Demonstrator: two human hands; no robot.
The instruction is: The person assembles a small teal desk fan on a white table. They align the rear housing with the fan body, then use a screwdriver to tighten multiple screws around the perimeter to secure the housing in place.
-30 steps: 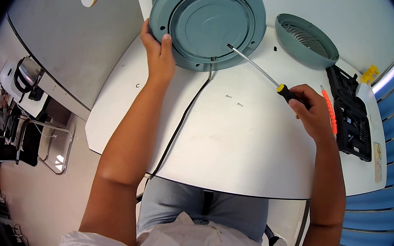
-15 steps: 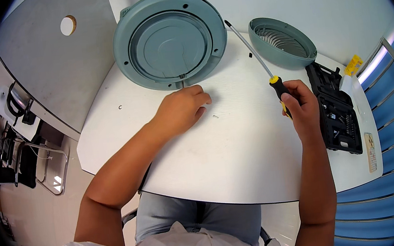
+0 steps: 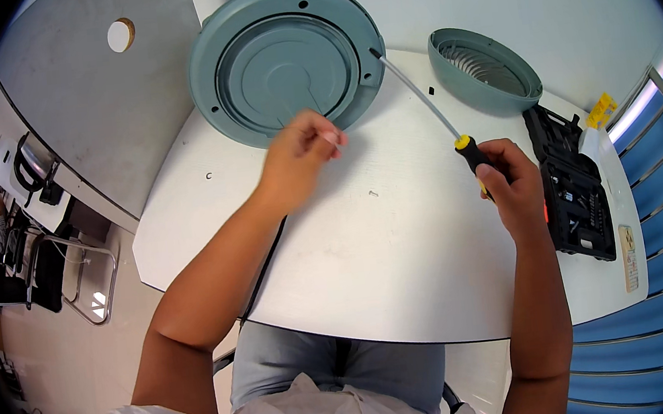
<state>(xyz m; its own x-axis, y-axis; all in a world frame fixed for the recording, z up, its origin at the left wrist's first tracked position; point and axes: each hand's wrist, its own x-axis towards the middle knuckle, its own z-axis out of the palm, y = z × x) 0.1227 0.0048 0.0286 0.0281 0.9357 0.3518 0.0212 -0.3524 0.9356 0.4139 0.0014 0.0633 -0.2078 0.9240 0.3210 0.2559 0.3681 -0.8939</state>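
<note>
White, smooth surface (image 3: 404,280) carries a round grey-green plastic fan housing (image 3: 284,58) at its far edge, with a ribbed dome-shaped grille (image 3: 487,69) beside it. Right hand (image 3: 515,188) grip is closed on a yellow-and-black screwdriver (image 3: 453,137), its shaft tip touching the housing rim. Left hand (image 3: 302,157) hovers just before the housing, fingertips pinched together; contents cannot be told.

**What Was There, Counted**

Two hands were in view, the left hand (image 3: 302,157) and the right hand (image 3: 517,187). There was one screwdriver (image 3: 426,104). Two round grey-green parts lay on the one white surface (image 3: 402,264): one large disc (image 3: 284,58) and one smaller grille cover (image 3: 483,70). One black tool case (image 3: 576,189) lay open. One yellow clip (image 3: 601,108) sat past it.
</note>
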